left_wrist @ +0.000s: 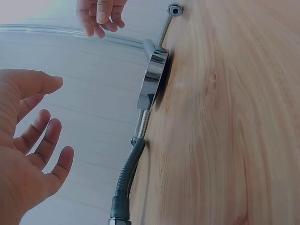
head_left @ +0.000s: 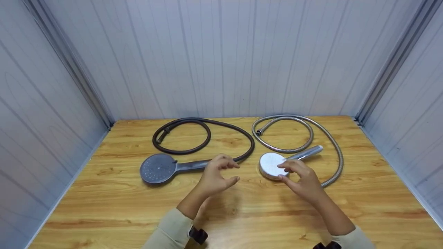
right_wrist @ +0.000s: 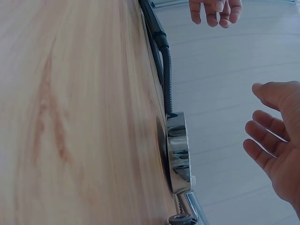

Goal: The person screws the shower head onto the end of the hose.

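Over the wooden table both hands hover with loosely bent fingers, holding nothing. The left hand [head_left: 215, 178] is nearest the handle of a dark grey shower head [head_left: 157, 168], which lies face up at the left. A dark hose [head_left: 251, 147] runs from behind that hand and coils at the back. In front of a chrome shower head [head_left: 271, 164] with a white face is the right hand [head_left: 304, 181]. The left wrist view shows the left hand [left_wrist: 28, 150] apart from everything, and the right wrist view shows the same for the right hand [right_wrist: 281, 145].
A silver metal hose [head_left: 341, 155] coils behind the chrome shower head; its near part passes behind the right hand. Pale panelled walls [head_left: 221, 58] close in the wooden table [head_left: 114, 207] at the back and both sides.
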Tool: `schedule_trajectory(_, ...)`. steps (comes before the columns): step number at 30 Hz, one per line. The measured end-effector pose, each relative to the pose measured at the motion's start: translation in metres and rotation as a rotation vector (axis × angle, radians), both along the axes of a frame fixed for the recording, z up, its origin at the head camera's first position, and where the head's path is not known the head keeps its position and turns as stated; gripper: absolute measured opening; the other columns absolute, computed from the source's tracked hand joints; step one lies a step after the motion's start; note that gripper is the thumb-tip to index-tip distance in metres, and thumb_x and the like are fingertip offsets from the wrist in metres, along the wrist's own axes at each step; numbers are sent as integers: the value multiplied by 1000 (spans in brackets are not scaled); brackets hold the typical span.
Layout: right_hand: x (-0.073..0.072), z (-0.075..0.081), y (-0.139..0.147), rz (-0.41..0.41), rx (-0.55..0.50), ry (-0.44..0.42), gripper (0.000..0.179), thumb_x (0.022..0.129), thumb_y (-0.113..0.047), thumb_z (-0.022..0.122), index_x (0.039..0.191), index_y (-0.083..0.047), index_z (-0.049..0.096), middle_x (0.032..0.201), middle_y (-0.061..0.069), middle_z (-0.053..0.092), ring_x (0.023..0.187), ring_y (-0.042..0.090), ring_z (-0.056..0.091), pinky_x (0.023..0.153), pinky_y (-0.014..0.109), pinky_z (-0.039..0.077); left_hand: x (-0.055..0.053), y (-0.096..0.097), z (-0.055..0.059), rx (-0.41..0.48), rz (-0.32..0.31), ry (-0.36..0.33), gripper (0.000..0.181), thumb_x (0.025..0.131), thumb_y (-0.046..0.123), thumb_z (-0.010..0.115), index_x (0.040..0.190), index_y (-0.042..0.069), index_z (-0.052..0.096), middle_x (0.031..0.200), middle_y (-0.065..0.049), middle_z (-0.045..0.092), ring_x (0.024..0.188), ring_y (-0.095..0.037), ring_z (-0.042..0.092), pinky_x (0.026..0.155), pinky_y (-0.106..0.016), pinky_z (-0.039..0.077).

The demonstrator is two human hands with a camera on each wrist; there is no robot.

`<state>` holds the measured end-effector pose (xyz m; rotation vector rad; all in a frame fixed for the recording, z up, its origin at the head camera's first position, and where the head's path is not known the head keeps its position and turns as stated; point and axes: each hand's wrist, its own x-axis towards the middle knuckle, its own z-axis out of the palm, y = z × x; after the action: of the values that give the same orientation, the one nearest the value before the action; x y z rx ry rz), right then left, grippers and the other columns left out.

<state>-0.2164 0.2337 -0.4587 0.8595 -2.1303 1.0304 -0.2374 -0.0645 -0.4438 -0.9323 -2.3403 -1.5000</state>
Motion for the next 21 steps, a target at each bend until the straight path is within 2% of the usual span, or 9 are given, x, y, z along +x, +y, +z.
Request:
schedule_trajectory(7, 1, -1, 11, -30, 22, -10, 37, 70, 7, 81, 103, -6, 72, 102, 3, 67, 80, 16, 59, 77, 16, 44, -1, 5, 2, -4, 2, 14, 24, 75, 5, 82, 95, 12, 72, 102, 3, 61, 93, -17, 57, 81, -41, 48)
schedule_trajectory(11, 3, 3, 14, -40, 21, -6, 39, 69, 8, 81, 104, -5, 72, 103, 4, 67, 81, 17, 60, 79, 14, 44, 0, 8, 3, -8, 4, 20, 24, 75, 6, 82, 95, 12, 72, 101, 3, 60, 92, -16, 56, 81, -36, 48)
schedule_trajectory(16, 8, 8, 18, -45, 2, 0, 42, 69, 11, 80, 106, -6, 72, 102, 6, 67, 82, 19, 62, 81, 14, 44, 1, 11, 4, -5, -2, 21, 23, 76, 7, 82, 96, 12, 72, 100, 3, 60, 91, -15, 55, 80, -35, 48)
schedule_trajectory(21, 10, 10, 23, -58, -12, -36, 42, 71, 11, 79, 107, -10, 72, 103, 5, 67, 87, 18, 63, 82, 15, 45, 0, 15, 5, -1, -6, 10, 24, 75, 4, 81, 95, 11, 72, 98, 3, 60, 90, -16, 55, 80, -34, 48)
